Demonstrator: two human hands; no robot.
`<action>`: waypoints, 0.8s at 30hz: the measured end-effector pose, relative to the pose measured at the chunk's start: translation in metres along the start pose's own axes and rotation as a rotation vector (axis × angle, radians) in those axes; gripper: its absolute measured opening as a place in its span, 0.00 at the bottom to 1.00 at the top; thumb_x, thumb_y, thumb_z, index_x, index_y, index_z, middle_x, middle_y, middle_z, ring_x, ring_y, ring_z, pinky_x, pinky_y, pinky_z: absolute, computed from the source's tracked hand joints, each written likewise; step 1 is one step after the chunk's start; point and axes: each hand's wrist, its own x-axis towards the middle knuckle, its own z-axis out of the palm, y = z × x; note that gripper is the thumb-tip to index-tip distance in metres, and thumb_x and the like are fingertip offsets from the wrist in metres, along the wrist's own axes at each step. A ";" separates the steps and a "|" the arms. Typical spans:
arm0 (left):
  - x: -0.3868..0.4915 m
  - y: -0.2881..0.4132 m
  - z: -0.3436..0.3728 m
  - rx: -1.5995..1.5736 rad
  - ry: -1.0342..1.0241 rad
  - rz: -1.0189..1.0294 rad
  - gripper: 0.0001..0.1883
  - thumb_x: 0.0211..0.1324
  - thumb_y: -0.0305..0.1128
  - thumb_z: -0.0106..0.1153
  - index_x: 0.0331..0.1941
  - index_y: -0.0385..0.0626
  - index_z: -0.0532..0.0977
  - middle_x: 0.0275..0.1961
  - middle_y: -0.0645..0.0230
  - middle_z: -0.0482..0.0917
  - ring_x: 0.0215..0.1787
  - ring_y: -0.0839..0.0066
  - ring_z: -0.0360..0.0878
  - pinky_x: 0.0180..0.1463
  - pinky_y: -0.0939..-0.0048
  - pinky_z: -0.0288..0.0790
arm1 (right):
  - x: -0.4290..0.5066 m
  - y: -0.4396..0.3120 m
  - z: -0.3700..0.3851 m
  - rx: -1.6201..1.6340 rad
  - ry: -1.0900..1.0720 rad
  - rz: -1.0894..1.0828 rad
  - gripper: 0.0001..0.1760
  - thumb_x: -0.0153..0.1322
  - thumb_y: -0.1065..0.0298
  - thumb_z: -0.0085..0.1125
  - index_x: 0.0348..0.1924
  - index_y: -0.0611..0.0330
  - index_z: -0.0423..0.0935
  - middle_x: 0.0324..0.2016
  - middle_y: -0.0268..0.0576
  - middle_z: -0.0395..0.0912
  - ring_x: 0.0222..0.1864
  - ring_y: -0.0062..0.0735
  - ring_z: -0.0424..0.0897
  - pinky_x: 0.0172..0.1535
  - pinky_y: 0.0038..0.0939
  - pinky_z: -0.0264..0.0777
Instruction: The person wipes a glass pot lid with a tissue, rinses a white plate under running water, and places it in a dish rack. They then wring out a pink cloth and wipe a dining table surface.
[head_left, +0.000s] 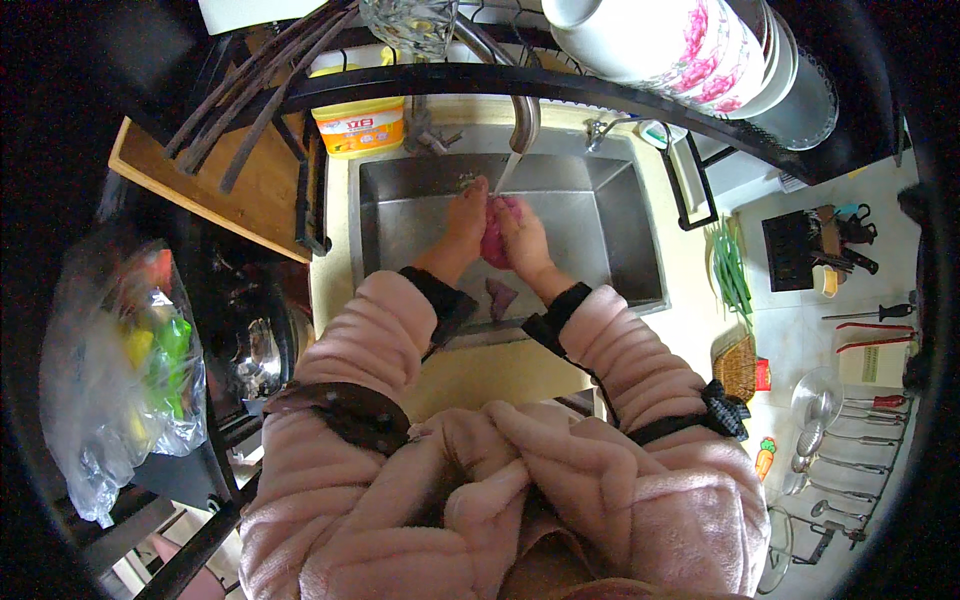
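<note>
My right hand (526, 238) grips a round purple-pink vegetable (493, 238), perhaps a red onion or a cabbage, with its fingers across the top. My left hand (468, 216) presses against the vegetable's other side, its fingers partly hidden. A stream of water (509, 174) falls from the curved metal faucet (526, 124) onto the hands. Both hands are inside a stainless steel sink (626, 232). A loose purple leaf or peel (499, 298) lies on the sink floor near my wrists. Small greenish scraps (468, 180) sit by the back wall.
A black dish rack (450, 77) crosses above the sink, holding flowered bowls (675, 52) and a glass (412, 22). Yellow detergent (360, 124) stands behind left. Green onions (729, 270) and a wicker basket (735, 367) lie right. A plastic bag (112, 360) hangs left.
</note>
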 end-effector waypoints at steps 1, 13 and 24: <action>0.001 0.000 -0.003 0.109 0.003 -0.003 0.22 0.62 0.50 0.53 0.43 0.39 0.74 0.37 0.65 0.77 0.37 0.74 0.74 0.42 0.70 0.69 | 0.002 0.002 -0.003 0.006 -0.028 0.020 0.20 0.74 0.53 0.48 0.47 0.61 0.70 0.37 0.51 0.79 0.39 0.41 0.78 0.46 0.38 0.70; 0.084 0.047 -0.047 0.928 -0.306 0.230 0.28 0.59 0.53 0.52 0.57 0.46 0.68 0.59 0.55 0.71 0.61 0.61 0.69 0.61 0.67 0.61 | 0.026 0.016 -0.018 0.568 -0.114 0.059 0.12 0.74 0.68 0.51 0.50 0.60 0.70 0.40 0.36 0.76 0.41 0.23 0.76 0.46 0.27 0.72; 0.029 0.029 -0.060 0.204 -0.490 -0.293 0.34 0.63 0.61 0.40 0.66 0.51 0.61 0.68 0.64 0.62 0.68 0.63 0.60 0.67 0.53 0.56 | 0.004 -0.018 -0.032 0.760 0.047 -0.011 0.12 0.74 0.67 0.52 0.49 0.61 0.71 0.41 0.35 0.77 0.42 0.23 0.77 0.47 0.26 0.72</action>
